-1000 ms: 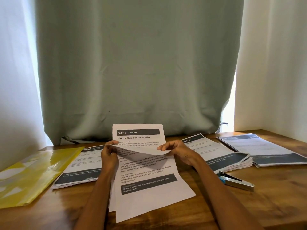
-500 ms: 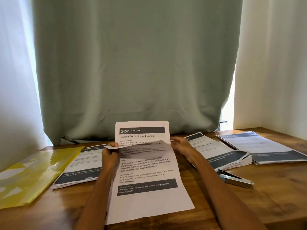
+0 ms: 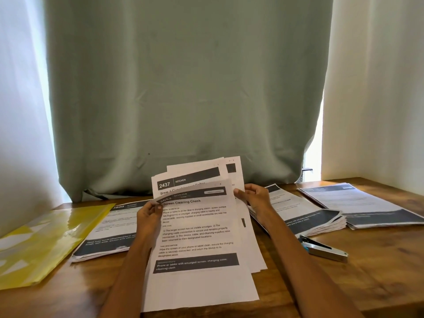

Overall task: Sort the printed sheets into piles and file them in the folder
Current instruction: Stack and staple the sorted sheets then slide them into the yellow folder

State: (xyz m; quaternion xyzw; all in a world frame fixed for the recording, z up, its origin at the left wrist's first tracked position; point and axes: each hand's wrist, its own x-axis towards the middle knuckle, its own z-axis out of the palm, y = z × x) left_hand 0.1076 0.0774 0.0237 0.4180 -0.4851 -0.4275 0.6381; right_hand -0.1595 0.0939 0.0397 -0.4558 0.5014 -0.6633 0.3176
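Note:
I hold a fanned bunch of printed sheets at the table's middle. The front sheet [image 3: 197,235], headed "Screen Cleaning Check", is unfolded and faces me. Behind it stands a sheet [image 3: 183,180] headed "2437 Kitchen", with more sheets fanned to the right. My left hand [image 3: 149,214] pinches the front sheet's top left corner. My right hand [image 3: 254,198] grips the sheets' right edge, thumb in front. A yellow folder [image 3: 43,242] lies flat at the left. One pile [image 3: 107,235] lies left of my hands, one pile [image 3: 305,219] to the right, and one pile [image 3: 360,205] at the far right.
A metal stapler [image 3: 323,249] with a blue end lies on the wooden table [image 3: 378,271] right of my right forearm. A grey-green curtain [image 3: 183,88] hangs behind the table, with white curtains on both sides.
The front sheet's folded-down top has come up flat, showing its heading. The sheets behind have fanned out to the right. My right hand moved to the right edge of the bunch.

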